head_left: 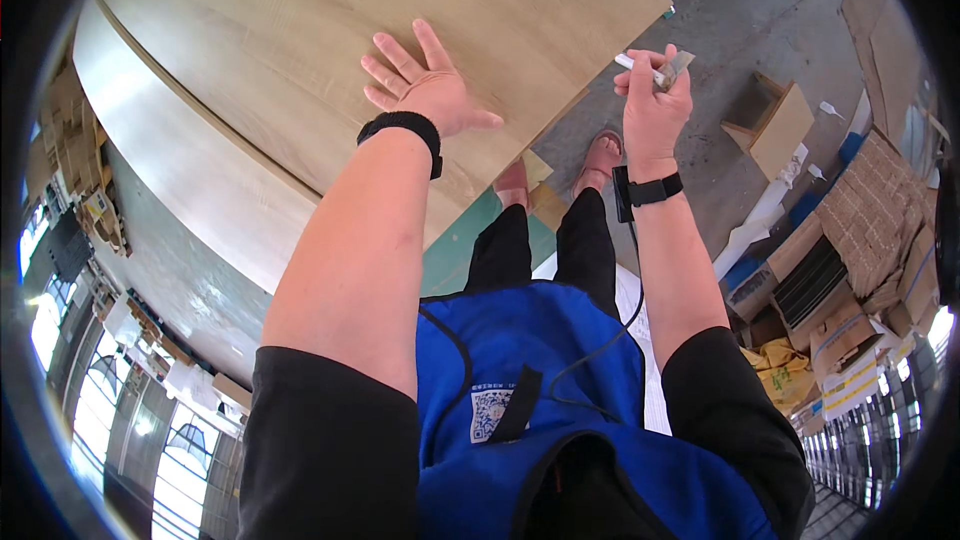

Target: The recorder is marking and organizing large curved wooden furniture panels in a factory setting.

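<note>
At the far left we saw brown cartons [65,130] heaped near the rim, too bent and small for us to tell what they held, and nearer, bright windows [180,460]. Beside them a grey floor [180,240] ran alongside a broad, pale wooden panel [300,50], which filled the far left and centre and had a long dark seam along its left part. Our left hand [430,95] lay over this panel, palm down, its fingers spread apart and holding nothing.

Nearer, our blue apron [560,340] bore a white label [490,413] with a square printed code and a line of characters too small to read.

To the right, just past the panel's edge, our right hand [655,90] was clamped on a slim white tool [640,67]; a translucent brownish piece [676,68] showed at the fingers, though we could not tell whether the two were joined. Farther right stood an open wooden box [768,125], its inside shadowed. At the near right, dark ridged pieces [812,278] stood in or against open cardboard [795,248], with a crumpled yellow bag [780,370] just nearer, its contents hidden.
</note>
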A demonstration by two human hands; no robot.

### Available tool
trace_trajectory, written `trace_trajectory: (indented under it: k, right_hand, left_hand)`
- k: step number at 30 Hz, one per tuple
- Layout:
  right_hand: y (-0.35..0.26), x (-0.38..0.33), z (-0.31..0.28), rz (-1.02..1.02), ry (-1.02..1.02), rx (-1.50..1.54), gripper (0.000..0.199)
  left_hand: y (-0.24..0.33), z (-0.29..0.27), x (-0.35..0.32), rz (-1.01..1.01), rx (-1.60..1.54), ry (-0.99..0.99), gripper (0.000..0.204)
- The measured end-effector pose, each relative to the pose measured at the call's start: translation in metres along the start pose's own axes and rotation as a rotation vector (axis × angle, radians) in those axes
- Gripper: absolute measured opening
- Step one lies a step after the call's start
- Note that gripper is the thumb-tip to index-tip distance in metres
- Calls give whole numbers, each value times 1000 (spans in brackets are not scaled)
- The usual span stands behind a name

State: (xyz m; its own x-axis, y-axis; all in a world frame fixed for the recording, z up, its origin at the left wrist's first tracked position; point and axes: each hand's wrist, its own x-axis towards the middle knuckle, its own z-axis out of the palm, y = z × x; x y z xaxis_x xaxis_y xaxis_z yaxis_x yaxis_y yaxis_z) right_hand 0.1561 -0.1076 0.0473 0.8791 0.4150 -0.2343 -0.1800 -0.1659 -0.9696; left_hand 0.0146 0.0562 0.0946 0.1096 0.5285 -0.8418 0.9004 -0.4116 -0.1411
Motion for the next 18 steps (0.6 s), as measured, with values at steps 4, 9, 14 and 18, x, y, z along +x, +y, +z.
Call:
trace_trajectory:
  k: [4,9,14,18]
  right_hand:
    - [4,1,3,-39,-7,-80,19]
    - [23,-59,-4,15,-202,-259,15]
    - [10,-55,-11,89,-186,-155,12]
    - [-3,-7,-7,-74,-73,-162,12]
  left_hand:
    - [2,-1,0,-11,24,-10,149]
    - [7,-2,2,-28,27,-23,146]
    - [5,-2,1,-45,23,-24,147]
    - [4,-2,2,-48,21,-25,148]
